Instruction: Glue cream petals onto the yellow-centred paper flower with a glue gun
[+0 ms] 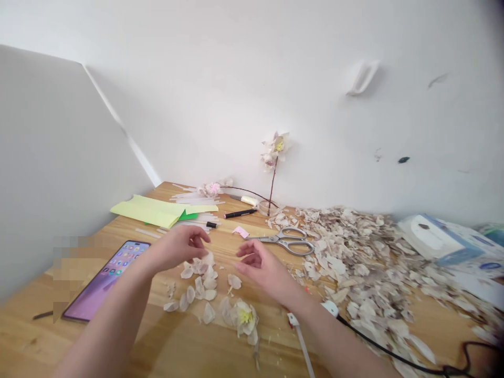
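My left hand (187, 244) hovers over the loose pale petals (210, 294) in the middle of the wooden table. Its fingers are bent but apart, and the thumb is right by or against the topmost petals; which, I cannot tell. Across from it, my right hand (260, 265) is half curled, fingers apart, with nothing visible in it. One petal (234, 282) lies just below its thumb. Nearer me is a dried-looking flower (246, 317) with a yellow centre and whitish petals, lying on the wood.
Scissors (285, 240) lie beyond my right hand, beside a big heap of dry petals (354, 252). A phone (108, 281) rests left, near yellow paper (149, 211), white sticks and a black marker (240, 213). A flower stem (272, 184) stands at the wall. A cable (374, 338) runs right.
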Demonstrator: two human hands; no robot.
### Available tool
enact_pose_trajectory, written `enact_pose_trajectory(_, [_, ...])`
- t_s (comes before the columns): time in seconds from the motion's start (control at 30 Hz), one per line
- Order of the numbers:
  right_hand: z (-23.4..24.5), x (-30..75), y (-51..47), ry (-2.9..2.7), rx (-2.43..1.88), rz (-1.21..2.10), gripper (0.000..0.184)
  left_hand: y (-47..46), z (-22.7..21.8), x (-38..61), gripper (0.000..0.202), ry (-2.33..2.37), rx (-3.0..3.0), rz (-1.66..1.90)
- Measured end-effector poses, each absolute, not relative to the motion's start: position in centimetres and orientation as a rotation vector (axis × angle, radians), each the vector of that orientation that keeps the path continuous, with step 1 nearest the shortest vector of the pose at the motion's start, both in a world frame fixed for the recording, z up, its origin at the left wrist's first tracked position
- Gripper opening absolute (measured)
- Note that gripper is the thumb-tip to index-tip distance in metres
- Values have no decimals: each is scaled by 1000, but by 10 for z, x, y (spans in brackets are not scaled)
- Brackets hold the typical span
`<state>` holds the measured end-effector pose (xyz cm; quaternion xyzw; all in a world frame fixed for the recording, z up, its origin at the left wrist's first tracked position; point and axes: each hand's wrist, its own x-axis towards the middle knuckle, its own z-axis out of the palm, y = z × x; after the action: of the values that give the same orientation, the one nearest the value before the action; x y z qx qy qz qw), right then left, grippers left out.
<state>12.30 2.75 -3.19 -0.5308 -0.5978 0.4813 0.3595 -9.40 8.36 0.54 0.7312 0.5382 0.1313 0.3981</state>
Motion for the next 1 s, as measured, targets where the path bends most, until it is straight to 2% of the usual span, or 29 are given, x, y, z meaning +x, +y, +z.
enact_pose_trajectory(0.17, [-30,114,22,-1285,-1240,1466,38,59,8,-57,23,1170,1796,482])
enact_pose_trajectory(0.3, [-29,118,19,-1190,-1239,1487,42,55,7,-49,24,1092,1702,502])
enact_pose_trajectory(0.57, [-29,123,19,-1221,-1251,1443,39,54,13,-47,32,1047,1619,480])
enact_pose_trajectory(1.0, [-19,133,19,-1333,-1281,1334,29,53,3,-48,33,918,1605,456])
